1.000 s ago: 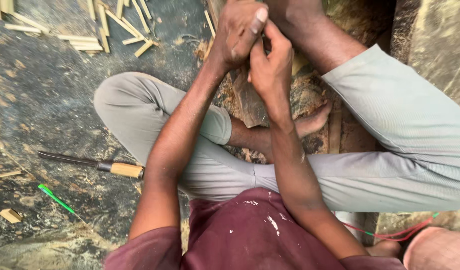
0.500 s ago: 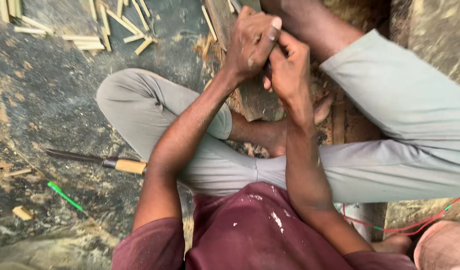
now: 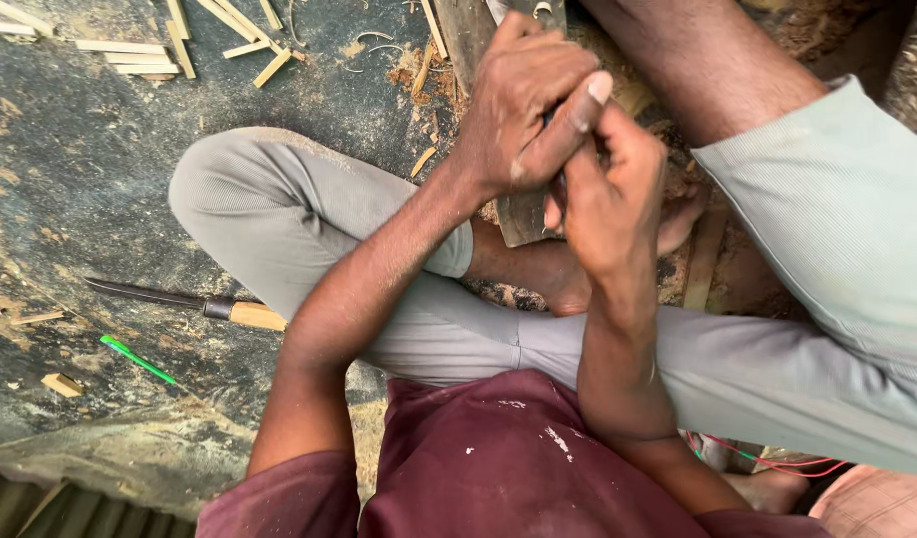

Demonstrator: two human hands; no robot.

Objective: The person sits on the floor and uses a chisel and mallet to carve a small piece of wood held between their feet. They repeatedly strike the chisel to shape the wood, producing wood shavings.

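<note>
Both hands are closed together on one small thing that cannot be made out: the left hand (image 3: 523, 115) wraps it with the thumb laid across, and the right hand (image 3: 608, 194) clenches just beneath, touching it. They work over a dark wooden plank (image 3: 523, 214) lying by the bare foot (image 3: 548, 274). Cut bamboo strips (image 3: 130, 55) lie on the far left floor (image 3: 70, 179), so some splitting looks done. A knife (image 3: 184, 304) and a green stick (image 3: 138, 361) lie near left, well apart from the hands. The crossed legs crowd the work.

left hand (image 3: 523, 110), right hand (image 3: 608, 194), wooden piece (image 3: 523, 214), knife (image 3: 194, 304)
</note>
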